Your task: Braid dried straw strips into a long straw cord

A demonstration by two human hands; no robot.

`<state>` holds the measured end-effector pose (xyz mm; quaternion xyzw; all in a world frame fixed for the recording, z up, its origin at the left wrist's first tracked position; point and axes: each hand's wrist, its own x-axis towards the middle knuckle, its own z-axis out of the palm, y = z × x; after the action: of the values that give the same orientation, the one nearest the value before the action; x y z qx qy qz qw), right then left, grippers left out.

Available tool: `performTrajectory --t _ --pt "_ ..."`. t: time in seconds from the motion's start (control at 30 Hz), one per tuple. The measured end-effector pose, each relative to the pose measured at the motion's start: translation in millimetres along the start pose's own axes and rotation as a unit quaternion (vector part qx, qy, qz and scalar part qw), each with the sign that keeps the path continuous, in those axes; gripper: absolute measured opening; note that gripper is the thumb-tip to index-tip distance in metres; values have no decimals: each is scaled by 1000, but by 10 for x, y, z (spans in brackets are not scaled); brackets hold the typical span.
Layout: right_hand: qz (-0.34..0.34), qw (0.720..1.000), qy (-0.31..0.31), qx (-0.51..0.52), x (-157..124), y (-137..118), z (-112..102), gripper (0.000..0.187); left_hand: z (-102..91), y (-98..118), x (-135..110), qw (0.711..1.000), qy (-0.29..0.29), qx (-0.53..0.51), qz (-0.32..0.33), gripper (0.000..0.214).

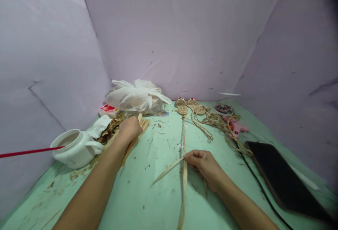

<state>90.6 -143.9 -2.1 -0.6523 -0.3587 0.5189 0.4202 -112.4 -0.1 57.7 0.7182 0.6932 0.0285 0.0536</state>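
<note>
"Pinching what, in the head view?"
"The right hand (202, 166) has its fingertips together on the near end of the braid (184, 137), which runs straight away along the worktop (158, 201)."
"Left hand (130, 130)?"
"At the straw (144, 125), farther from the braid; can't tell its hold."

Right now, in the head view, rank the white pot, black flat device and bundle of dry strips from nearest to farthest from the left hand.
1. Bundle of dry strips: at the left hand.
2. White pot: off to the left.
3. Black flat device: far over to the right.
</note>
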Motion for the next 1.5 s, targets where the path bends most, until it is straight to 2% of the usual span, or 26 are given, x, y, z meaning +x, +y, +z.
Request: performTrajectory --t 0.07,0.23,0.37,0.4,0.47,0.53,0.57,0.63,0.73,0.8,0.87,0.97,1.0,1.07,1.17,1.23,1.37,1.5 --pt "-4 1000 0 4 4 6 -1 12 4 -10 13 1000 -18 6 3 17" --pt "-13 1000 2 4 6 19 2 12 27 -37 55 1000 -19 15 16 17" --pt "-9 1000 0 5 6 13 2 12 -26 -31 17 997 -30 -52 55 14" --pt "-7 1000 0 2 5 9 1 12 -52 -22 -8 993 -56 -74 77 12" --pt "-6 1000 4 -1 1 1 -1 12 -105 11 -71 977 -150 -99 117 11" --pt "-7 1000 7 0 -3 -7 -3 11 -143 68 -145 958 -238 -86 131 14" --pt "-9 1000 7 2 -5 -10 -3 11 -151 106 -181 954 -259 -73 136 15" --pt "-11 1000 5 4 -6 -12 0 10 -136 196 -247 957 -239 -56 152 15" --pt "-15 1000 2 9 -4 -7 6 10 -20 349 -318 970 -146 -61 184 16" --pt "-14 1000 2 12 -5 -8 9 9 100 439 -347 979 -96 -48 171 17" --pt "-12 1000 3 15 -6 -15 9 9 217 505 -365 986 -73 -18 149 18" --pt "-10 1000 2 24 0 -25 8 7 311 561 -393 987 -68 -4 145 17" --pt "-12 1000 1 28 5 -25 8 6 314 576 -409 985 -78 -21 154 17" --pt "-17 999 0 35 14 -22 8 6 290 606 -456 971 -136 -86 176 14" --pt "-21 999 0 38 12 -22 6 5 238 656 -551 930 -249 -191 189 13" --pt "-20 999 0 40 2 -28 4 5 227 678 -603 911 -296 -222 184 12" --pt "-20 999 4 42 -11 -35 5 5 261 672 -626 871 -365 -272 183 14" --pt "-19 999 6 46 -4 -37 5 5 286 679 -617 847 -392 -321 159 25"
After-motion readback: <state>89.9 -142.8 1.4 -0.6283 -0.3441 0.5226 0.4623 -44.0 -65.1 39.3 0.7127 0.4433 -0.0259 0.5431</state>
